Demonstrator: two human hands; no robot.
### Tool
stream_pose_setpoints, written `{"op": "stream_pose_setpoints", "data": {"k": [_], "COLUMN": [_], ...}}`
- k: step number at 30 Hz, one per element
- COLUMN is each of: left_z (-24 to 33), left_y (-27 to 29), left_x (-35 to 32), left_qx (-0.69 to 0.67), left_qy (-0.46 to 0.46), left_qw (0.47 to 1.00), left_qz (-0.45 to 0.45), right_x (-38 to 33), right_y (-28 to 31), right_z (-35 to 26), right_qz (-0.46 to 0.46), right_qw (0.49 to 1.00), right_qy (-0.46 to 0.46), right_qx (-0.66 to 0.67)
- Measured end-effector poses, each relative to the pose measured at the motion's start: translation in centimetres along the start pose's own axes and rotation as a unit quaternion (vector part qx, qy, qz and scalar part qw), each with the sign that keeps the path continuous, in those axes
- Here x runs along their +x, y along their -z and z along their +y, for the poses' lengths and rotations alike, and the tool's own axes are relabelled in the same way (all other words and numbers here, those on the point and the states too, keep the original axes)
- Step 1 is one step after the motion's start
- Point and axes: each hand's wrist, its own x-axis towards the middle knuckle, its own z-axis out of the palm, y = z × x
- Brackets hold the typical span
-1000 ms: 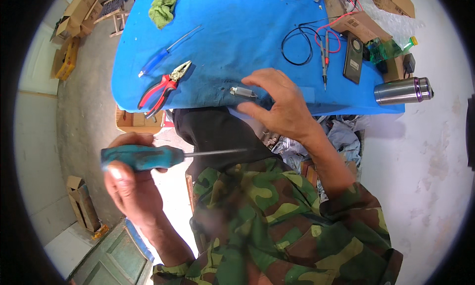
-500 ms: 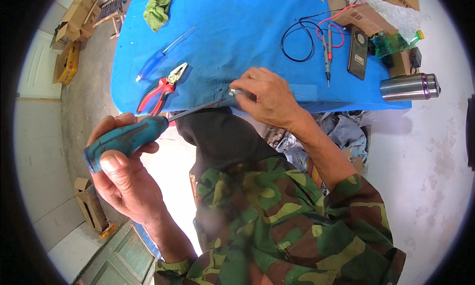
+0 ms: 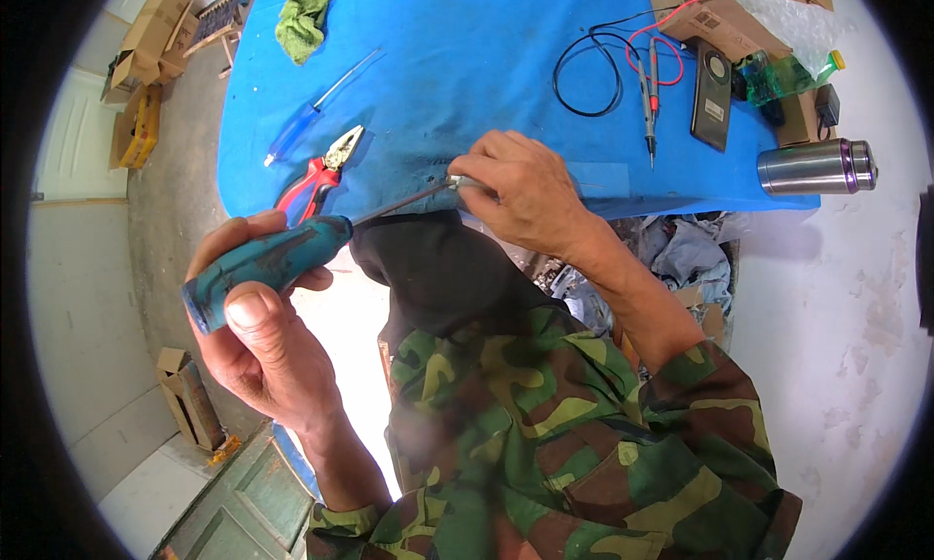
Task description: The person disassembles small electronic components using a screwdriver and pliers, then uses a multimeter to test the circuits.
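- I see my left hand [image 3: 277, 351] wrapped round a teal-handled screwdriver [image 3: 277, 263], off the near edge of the blue-clothed table [image 3: 467, 64].
- Screwdriver: thick rounded handle, dark smudges, darker blue butt, slim straight grey shaft slanting up to the right.
- My right hand [image 3: 520, 185] pinches a small metal part [image 3: 454, 181] over the table's near edge; pale silvery end pokes out, fingers hide the rest.
- Shaft tip reaches that end; can't tell if it's seated.
- Red-handled pliers [image 3: 326, 171] just beyond my left hand, tight on that side; blue-handled screwdriver [image 3: 292, 134] behind them.
- Widest cloth stretch: from blue-handled screwdriver across to test probes [image 3: 650, 103].
- Steel thermos [image 3: 815, 167] at the near right corner, well apart from my right hand.
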Motion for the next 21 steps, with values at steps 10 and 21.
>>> {"op": "stream_pose_setpoints", "data": {"k": [10, 21], "left_z": [0.20, 0.26], "left_y": [-0.57, -0.87], "left_x": [-0.02, 0.20], "left_qx": [0.016, 0.014], "left_qy": [-0.006, -0.025], "left_qw": [1.000, 0.999], "left_qz": [-0.019, -0.035], "right_x": [-0.03, -0.02], "right_y": [-0.11, -0.16], "right_z": [0.17, 0.12], "right_qz": [0.000, 0.005], "right_qw": [1.000, 1.000], "right_qy": [0.001, 0.005], "right_qx": [-0.001, -0.002]}}
